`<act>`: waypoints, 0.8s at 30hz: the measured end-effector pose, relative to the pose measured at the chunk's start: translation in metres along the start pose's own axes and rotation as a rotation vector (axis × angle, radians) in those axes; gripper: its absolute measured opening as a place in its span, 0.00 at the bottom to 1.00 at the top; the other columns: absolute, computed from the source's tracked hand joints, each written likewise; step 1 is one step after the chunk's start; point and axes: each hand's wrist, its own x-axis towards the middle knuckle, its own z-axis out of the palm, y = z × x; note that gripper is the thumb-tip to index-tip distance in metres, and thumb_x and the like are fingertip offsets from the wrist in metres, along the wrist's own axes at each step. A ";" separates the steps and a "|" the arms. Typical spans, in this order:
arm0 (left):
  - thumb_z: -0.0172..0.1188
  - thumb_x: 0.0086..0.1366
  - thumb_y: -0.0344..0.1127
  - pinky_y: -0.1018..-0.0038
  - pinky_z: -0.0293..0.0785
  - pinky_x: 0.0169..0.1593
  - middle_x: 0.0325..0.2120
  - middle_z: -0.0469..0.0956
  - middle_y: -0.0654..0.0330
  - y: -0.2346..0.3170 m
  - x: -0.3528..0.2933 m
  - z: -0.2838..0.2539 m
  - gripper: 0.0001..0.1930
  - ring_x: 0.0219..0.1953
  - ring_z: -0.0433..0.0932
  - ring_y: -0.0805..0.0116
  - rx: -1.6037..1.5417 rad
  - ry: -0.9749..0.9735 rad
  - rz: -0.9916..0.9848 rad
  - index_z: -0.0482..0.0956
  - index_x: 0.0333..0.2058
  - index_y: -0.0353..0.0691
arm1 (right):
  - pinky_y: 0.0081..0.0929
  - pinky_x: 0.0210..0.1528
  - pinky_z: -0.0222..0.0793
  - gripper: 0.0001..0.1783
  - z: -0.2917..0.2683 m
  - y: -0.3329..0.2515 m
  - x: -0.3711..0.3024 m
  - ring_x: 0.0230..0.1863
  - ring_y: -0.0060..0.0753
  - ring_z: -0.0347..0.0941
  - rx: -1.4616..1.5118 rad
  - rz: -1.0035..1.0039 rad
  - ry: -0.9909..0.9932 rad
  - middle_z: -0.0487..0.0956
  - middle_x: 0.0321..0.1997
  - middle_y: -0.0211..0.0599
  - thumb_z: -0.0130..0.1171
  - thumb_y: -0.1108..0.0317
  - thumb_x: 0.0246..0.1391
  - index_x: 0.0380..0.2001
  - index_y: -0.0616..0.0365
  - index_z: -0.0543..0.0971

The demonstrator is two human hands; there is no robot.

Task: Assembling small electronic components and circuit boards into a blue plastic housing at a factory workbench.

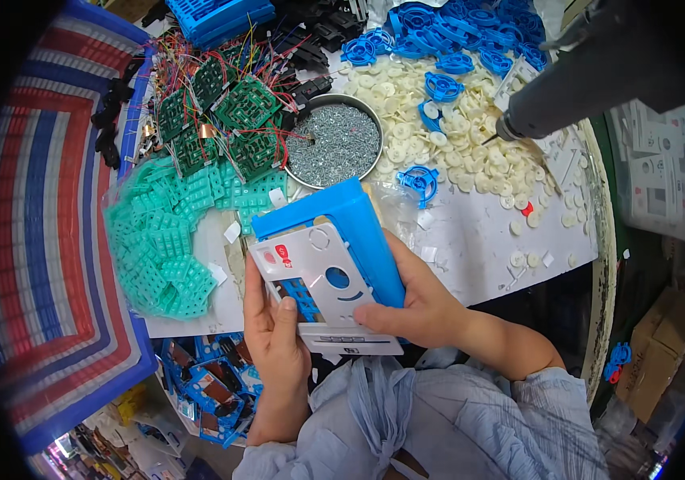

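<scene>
A blue plastic casing [374,240] is held up at the table's near edge, in front of my body. On its face lies a white panel [309,254] with a rectangular window, a round hole and red marks; whether it is fastened cannot be seen. My left hand [280,336] is closed on the left side, its thumb on the panel's lower left. My right hand [422,300] wraps the casing's right edge, with its thumb pressing the panel's lower right. The fingers behind the casing are hidden.
Behind the casing stands a round metal bowl of small screws [334,140]. Green circuit boards [246,104] and turquoise keypads [162,240] lie left. Cream discs [454,152] and blue rings [438,32] spread right, under a dark power screwdriver [542,108]. A striped crate [54,200] borders the left.
</scene>
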 end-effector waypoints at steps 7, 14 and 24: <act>0.48 0.69 0.20 0.63 0.56 0.72 0.71 0.57 0.44 0.003 0.001 -0.005 0.34 0.70 0.62 0.57 -0.027 0.043 -0.047 0.49 0.72 0.28 | 0.27 0.62 0.67 0.40 0.004 0.001 0.001 0.61 0.23 0.67 -0.038 0.002 0.020 0.70 0.61 0.35 0.64 0.72 0.59 0.70 0.60 0.57; 0.48 0.70 0.20 0.64 0.59 0.71 0.69 0.60 0.45 0.001 0.001 -0.007 0.34 0.69 0.64 0.58 0.077 0.024 -0.009 0.49 0.72 0.29 | 0.27 0.60 0.68 0.38 0.008 0.001 0.002 0.60 0.22 0.68 -0.006 -0.025 0.020 0.70 0.59 0.35 0.63 0.73 0.60 0.69 0.62 0.57; 0.48 0.70 0.20 0.65 0.61 0.70 0.70 0.59 0.45 0.004 -0.002 -0.005 0.33 0.68 0.65 0.58 0.056 0.060 -0.031 0.49 0.72 0.28 | 0.26 0.59 0.70 0.36 0.012 0.004 0.001 0.59 0.23 0.69 -0.034 -0.063 0.006 0.71 0.59 0.39 0.62 0.73 0.60 0.67 0.64 0.57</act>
